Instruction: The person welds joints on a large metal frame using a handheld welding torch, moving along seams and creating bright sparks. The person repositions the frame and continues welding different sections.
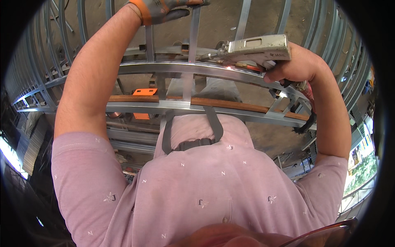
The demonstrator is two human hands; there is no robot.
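The welding gun (257, 47), identified by its pistol shape and narrow nozzle, is sitting above the upper rail (164, 68) of a bare metal frame. Its nozzle is pointing leftward at the crossing of that rail and an upright (194, 37); contact cannot be confirmed. A small red light spot (229, 67) is showing on the rail beneath the gun.

The right hand (298, 64), bare, is holding the gun, its grip clamped around the handle. The left hand (160, 10), in a grey and orange glove, is lying over the top of the same upright; its fingers are running to the picture's edge, so whether that grip is closed cannot be told.

In this inspector's judgement, the step in hand is lining up a joint for welding. The next move would call for a steady nozzle on the seam and the gloved hand kept off the heated metal.

Further out, a lower rail (131, 108) is running alongside a brown strip (230, 103), with an orange object (145, 94) just behind.

Markings: the gun is carrying dark maker's lettering, not reproduced here; the pink shirt (181, 193) is showing scattered single letters and insect-like motifs.
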